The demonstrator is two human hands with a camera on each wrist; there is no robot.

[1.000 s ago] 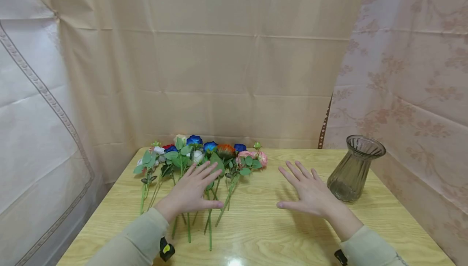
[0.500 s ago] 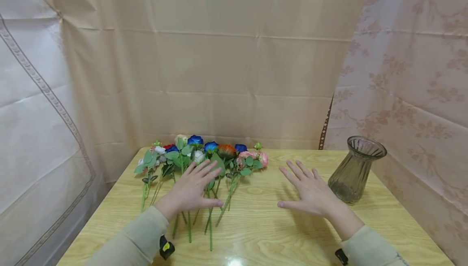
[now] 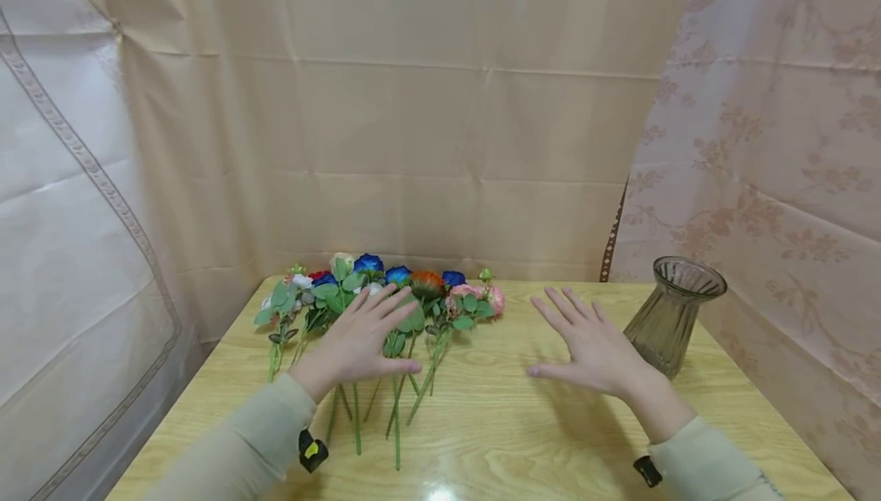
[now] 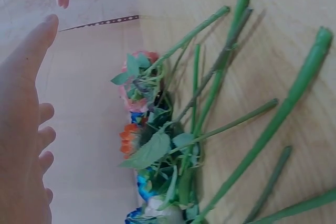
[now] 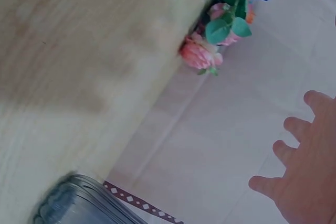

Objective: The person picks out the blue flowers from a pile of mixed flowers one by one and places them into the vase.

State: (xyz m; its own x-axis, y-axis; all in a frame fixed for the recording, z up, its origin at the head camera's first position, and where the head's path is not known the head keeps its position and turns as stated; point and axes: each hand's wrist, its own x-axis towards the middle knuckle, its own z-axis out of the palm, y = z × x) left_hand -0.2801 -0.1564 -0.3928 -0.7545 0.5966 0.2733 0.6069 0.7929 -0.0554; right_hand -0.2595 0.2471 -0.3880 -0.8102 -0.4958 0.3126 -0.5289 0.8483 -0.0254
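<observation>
My left hand [image 3: 358, 340] hovers palm down above the flower stems, fingers spread and holding nothing. Under and beyond it lie several artificial flowers with green stems: blue roses [image 3: 368, 264], an orange bloom [image 3: 427, 282], white blossoms and pink ones [image 3: 494, 299]. In the left wrist view the green stems [image 4: 262, 135] stretch over the wood below that hand. My right hand [image 3: 595, 352], also spread and holding nothing, is raised over the table between the flowers and a ribbed glass vase [image 3: 664, 325]. It overlaps the vase's lower left side in the head view.
The wooden table [image 3: 495, 447] has a light grain. A beige curtain [image 3: 440, 141] hangs behind its far edge, a white cloth [image 3: 62, 218] at the left and a floral cloth [image 3: 778, 180] at the right. Each wrist wears a small black device [image 3: 313, 451].
Both hands have risen slightly in the head view, the right one also shifting a little rightward over the vase's base. Flowers and vase stay where they were.
</observation>
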